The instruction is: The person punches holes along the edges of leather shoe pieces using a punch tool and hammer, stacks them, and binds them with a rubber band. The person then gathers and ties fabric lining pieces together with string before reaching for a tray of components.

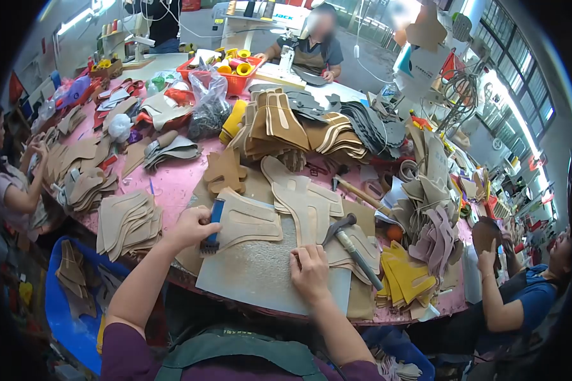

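"What sort of place is this?"

"A workshop, one that cuts and sews flat pieces. The long pink table (171,187) is heaped with stacks of shaped pieces (276,127), and a hammer (357,251) lies on its near side."

"And the sewing?"

"At the far side a person (311,54) sits at a sewing machine (286,60). Thread spools (112,26) stand far left."

"Anyone else working?"

"Yes, one person (19,190) on the left, another (521,305) on the right."
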{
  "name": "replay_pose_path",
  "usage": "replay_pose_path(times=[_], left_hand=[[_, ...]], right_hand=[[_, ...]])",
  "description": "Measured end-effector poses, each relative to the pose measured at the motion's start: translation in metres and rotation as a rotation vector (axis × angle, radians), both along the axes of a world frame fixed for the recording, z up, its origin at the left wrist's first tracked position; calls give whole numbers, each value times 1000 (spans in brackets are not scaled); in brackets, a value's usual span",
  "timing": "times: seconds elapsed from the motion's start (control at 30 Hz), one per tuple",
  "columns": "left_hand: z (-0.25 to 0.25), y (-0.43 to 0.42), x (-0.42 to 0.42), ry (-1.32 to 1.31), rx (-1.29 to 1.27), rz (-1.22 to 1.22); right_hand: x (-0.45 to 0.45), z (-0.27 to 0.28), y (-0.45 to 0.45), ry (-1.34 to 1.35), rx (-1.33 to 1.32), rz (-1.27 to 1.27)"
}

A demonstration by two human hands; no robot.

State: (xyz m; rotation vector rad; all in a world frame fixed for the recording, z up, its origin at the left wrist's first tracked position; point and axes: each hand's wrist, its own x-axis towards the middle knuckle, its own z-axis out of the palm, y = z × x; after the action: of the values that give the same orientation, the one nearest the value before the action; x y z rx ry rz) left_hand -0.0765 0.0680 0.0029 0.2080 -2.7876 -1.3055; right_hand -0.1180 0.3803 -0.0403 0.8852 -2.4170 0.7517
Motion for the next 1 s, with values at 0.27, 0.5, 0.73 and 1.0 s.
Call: replay_pose_path(times=[0.27, 0.5, 0.73, 1.0], left_hand=[[64, -59, 60, 133, 88, 318], [7, -191, 128, 196, -214, 614], [33, -59, 83, -3, 171, 330], [18, 19, 23, -76, 373, -80]], right_hand=[[-5, 0, 2, -22, -49, 7], [-6, -4, 2, -14, -92, -3], [-1, 16, 6, -184, -314, 49], [-46, 49, 0, 18, 71, -25]])
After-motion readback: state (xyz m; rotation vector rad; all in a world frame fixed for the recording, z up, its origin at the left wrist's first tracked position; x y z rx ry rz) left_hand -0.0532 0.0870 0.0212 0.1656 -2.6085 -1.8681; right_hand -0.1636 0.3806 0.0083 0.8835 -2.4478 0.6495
